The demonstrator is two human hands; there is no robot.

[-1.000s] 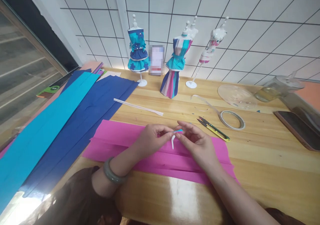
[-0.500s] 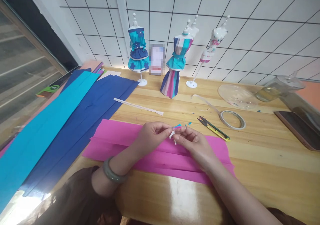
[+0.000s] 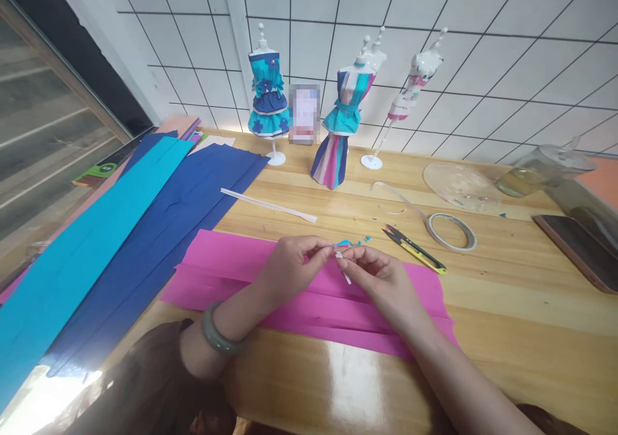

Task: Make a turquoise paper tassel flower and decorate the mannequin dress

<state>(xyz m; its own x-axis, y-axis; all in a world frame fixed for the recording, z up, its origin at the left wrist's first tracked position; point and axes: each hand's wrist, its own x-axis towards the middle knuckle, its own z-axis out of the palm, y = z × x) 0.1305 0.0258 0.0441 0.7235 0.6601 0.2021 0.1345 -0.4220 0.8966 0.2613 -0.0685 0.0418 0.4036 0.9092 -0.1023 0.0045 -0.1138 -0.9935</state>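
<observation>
Above a wide pink paper sheet [image 3: 290, 300] my two hands meet, fingertips close together. My left hand [image 3: 297, 264] is closed in a pinch on a small blue and pink paper piece [image 3: 343, 244]. Between the thumb and fingers of my right hand [image 3: 376, 274] is a narrow white strip [image 3: 346, 275], its loose end hanging down over the pink sheet. Tiny blue scraps [image 3: 367, 239] lie just beyond the fingers. Black and yellow snips [image 3: 418, 250] rest to the right of my right hand.
Dressed mini mannequins [image 3: 268, 97] stand at the back, near a propped phone [image 3: 304, 114]. Right side: tape roll [image 3: 452, 231], clear plate [image 3: 461, 186], glass teapot [image 3: 526, 177], dark phone [image 3: 579, 248]. Left: turquoise paper [image 3: 96, 248] over dark blue paper [image 3: 193, 197]. A pale strip [image 3: 268, 206] lies midtable.
The white strip has moved away from my left fingertips and now hangs lower from my right hand. More of the blue and pink piece shows. The view has shifted slightly.
</observation>
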